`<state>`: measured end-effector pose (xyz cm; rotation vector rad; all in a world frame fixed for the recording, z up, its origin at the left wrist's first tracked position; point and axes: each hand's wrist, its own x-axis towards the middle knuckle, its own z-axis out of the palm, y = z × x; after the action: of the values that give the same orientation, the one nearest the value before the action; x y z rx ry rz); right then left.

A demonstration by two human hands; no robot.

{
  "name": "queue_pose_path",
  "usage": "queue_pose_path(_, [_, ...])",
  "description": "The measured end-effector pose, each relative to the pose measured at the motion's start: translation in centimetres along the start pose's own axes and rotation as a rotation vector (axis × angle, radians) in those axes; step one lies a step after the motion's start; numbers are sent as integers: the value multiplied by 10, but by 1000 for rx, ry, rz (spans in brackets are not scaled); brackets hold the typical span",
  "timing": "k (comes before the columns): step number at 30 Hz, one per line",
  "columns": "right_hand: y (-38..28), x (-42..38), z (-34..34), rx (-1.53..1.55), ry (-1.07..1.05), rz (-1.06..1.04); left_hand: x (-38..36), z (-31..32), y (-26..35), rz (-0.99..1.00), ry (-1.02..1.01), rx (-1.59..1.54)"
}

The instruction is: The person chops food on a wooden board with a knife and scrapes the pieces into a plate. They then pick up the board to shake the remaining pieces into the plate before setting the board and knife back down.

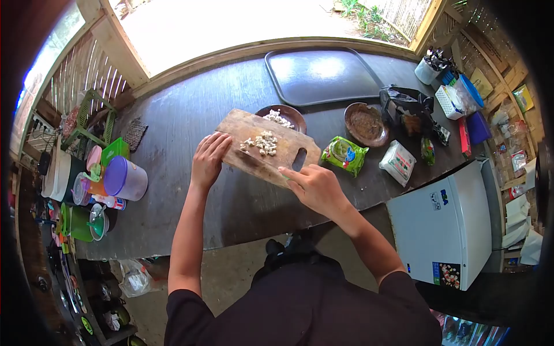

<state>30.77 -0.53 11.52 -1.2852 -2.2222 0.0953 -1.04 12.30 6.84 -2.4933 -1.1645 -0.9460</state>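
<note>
A wooden cutting board [242,128] with a handle slot lies tilted over a dark brown bowl [295,115] on the dark counter. Chopped white pieces [262,142] sit on the board, and more white pieces [277,118] lie in the bowl. My left hand [209,158] holds the board's near left edge. My right hand [314,185] grips the board's handle end by the slot. The board's far end rests at the bowl's rim.
A black tray [323,75] lies beyond the bowl. Right of the board are a green packet [344,154], a brown dish [365,124], a white packet [397,162] and a dark bag [405,106]. A purple-lidded tub [126,179] and containers crowd the left. A white fridge [444,222] stands at right.
</note>
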Motion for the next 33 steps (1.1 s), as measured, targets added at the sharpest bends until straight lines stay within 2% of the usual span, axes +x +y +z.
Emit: queue_pose_path(33, [80, 29, 38, -38, 19, 197, 7, 2, -8, -34, -83, 42])
